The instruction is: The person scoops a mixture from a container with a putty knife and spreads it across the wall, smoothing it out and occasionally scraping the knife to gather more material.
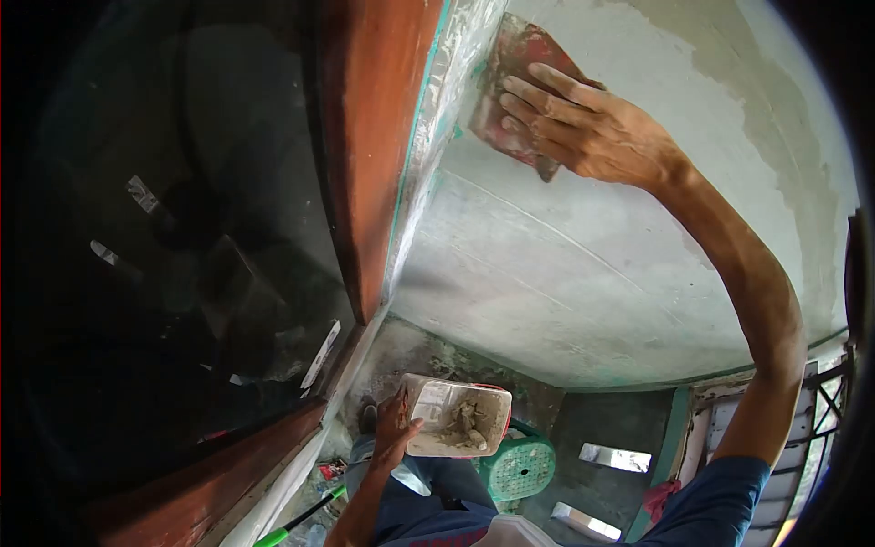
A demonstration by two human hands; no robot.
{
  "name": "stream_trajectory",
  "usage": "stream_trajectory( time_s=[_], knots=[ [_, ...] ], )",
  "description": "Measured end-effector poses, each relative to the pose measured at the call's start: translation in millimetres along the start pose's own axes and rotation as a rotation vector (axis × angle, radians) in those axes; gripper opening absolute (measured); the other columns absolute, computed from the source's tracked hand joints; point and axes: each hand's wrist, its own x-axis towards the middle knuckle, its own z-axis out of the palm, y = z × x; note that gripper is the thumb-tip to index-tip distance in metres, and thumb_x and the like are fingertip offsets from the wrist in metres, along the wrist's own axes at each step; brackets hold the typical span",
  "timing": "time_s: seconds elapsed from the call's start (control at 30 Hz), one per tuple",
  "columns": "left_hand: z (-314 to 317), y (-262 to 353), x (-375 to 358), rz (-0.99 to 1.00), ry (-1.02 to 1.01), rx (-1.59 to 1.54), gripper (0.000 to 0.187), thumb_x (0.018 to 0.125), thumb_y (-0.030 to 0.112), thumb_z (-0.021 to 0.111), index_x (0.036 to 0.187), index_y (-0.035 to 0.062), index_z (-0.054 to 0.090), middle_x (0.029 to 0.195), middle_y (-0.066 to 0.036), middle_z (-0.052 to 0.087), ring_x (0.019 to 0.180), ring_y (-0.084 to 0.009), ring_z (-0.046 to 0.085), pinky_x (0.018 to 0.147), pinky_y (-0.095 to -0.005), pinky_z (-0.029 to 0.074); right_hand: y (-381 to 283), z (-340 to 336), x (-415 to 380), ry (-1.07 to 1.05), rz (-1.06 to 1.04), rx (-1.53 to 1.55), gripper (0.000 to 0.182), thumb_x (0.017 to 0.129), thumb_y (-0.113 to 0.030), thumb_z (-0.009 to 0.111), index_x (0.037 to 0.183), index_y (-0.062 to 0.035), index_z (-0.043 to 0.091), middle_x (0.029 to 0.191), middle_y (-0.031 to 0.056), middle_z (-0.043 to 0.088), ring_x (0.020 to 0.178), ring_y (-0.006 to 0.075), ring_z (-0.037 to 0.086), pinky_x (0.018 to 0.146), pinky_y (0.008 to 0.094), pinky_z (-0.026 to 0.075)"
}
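My right hand [583,123] is raised high against the grey-white wall [547,273]. Its fingers lie spread over a flat, stained red putty scraper [510,114], pressing the blade to the wall beside the wooden frame. Down low, my left hand [394,428] grips the near side of a rectangular plastic tub [415,395], thumb over the rim. Inside the tub sits a lump of grey-brown putty [469,424], with smears on the walls around it.
A reddish-brown wooden frame [383,137] with dark glass [182,273] runs along the left. Below the tub stands a green plastic stool [524,467]. A green-ended stick [273,536] lies at lower left. Metal grillwork [825,410] is at right.
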Motion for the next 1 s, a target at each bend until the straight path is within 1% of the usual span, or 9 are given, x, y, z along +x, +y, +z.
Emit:
stream_trajectory(
  time_s=[0.07,0.17,0.27,0.3,0.37,0.47,0.57,0.73,1.0],
  knots=[
    [3,17,3,-0.024,-0.044,0.043,0.089,0.086,0.025,0.080,0.163,0.0021,0.042,0.150,-0.021,0.047,0.141,-0.0342,0.048,0.120,-0.0438,0.039,-9,7,3,0.074,0.004,-0.040,0.055,0.092,-0.019,0.070,0.146,-0.0177,0.064,0.163,0.0013,0.050,0.156,0.0249,0.039,0.134,0.0481,0.029],
    [8,13,7,-0.038,-0.044,0.081,0.088,0.088,0.024,0.078,0.164,0.0020,0.040,0.149,-0.021,0.047,0.142,-0.0340,0.048,0.121,-0.0432,0.038,-40,-30,-6,-0.015,0.178,-0.002,0.060,0.085,-0.023,0.082,0.143,-0.0141,0.068,0.142,0.0053,0.068,0.140,0.0275,0.057,0.125,0.0469,0.038],
    [5,20,11,-0.054,-0.071,0.090,0.087,0.089,0.024,0.077,0.163,0.0008,0.040,0.151,-0.021,0.045,0.142,-0.0345,0.048,0.123,-0.0427,0.036,-54,-73,-33,-0.240,0.163,-0.031,0.057,0.090,-0.030,0.075,0.143,-0.0086,0.067,0.136,0.0088,0.070,0.131,0.0293,0.062,0.120,0.0495,0.045],
    [8,46,13,-0.041,-0.083,-0.066,0.088,0.088,0.027,0.077,0.163,-0.0006,0.040,0.152,-0.021,0.045,0.141,-0.0348,0.048,0.124,-0.0426,0.034,-46,-76,-30,-0.237,0.163,-0.041,0.057,0.090,-0.030,0.075,0.143,-0.0086,0.067,0.136,0.0088,0.070,0.131,0.0293,0.062,0.120,0.0495,0.045],
    [10,34,13,-0.035,-0.067,-0.047,0.088,0.088,0.027,0.078,0.163,-0.0008,0.040,0.152,-0.021,0.046,0.142,-0.0342,0.048,0.124,-0.0427,0.034,-39,-83,-19,0.023,0.218,0.170,0.055,0.092,-0.027,0.071,0.141,-0.0047,0.067,0.136,0.0087,0.071,0.132,0.0303,0.062,0.121,0.0509,0.043],
    [3,29,19,-0.007,-0.107,0.072,0.088,0.087,0.028,0.077,0.162,-0.0003,0.042,0.151,-0.021,0.050,0.143,-0.0322,0.048,0.122,-0.0421,0.035,-31,-56,9,0.046,0.245,-0.011,0.051,0.088,-0.025,0.072,0.137,-0.0114,0.071,0.145,0.0100,0.066,0.138,0.0329,0.058,0.125,0.0527,0.041],
    [1,29,27,0.062,-0.139,-0.074,0.088,0.087,0.027,0.076,0.163,0.0004,0.042,0.150,-0.020,0.049,0.142,-0.0319,0.048,0.120,-0.0426,0.038,-44,-34,0,0.013,0.321,-0.062,0.049,0.090,-0.027,0.070,0.137,-0.0120,0.071,0.145,0.0100,0.066,0.138,0.0329,0.058,0.124,0.0520,0.041],
    [4,44,24,-0.027,-0.142,-0.038,0.090,0.086,0.027,0.077,0.163,-0.0007,0.040,0.153,-0.020,0.046,0.146,-0.0326,0.046,0.121,-0.0449,0.037,-63,-54,-81,-0.177,0.363,0.024,0.048,0.095,-0.030,0.069,0.139,-0.0112,0.070,0.146,0.0123,0.064,0.141,0.0325,0.056,0.125,0.0525,0.040],
    [34,61,23,-0.087,-0.166,-0.066,0.091,0.088,0.034,0.078,0.162,-0.0038,0.040,0.158,-0.020,0.042,0.150,-0.0340,0.042,0.125,-0.0465,0.031,-116,-78,-238,-0.269,0.561,0.291,0.059,0.085,-0.024,0.072,0.140,-0.0036,0.068,0.155,0.0151,0.056,0.149,0.0343,0.048,0.128,0.0542,0.037]
  ],
)
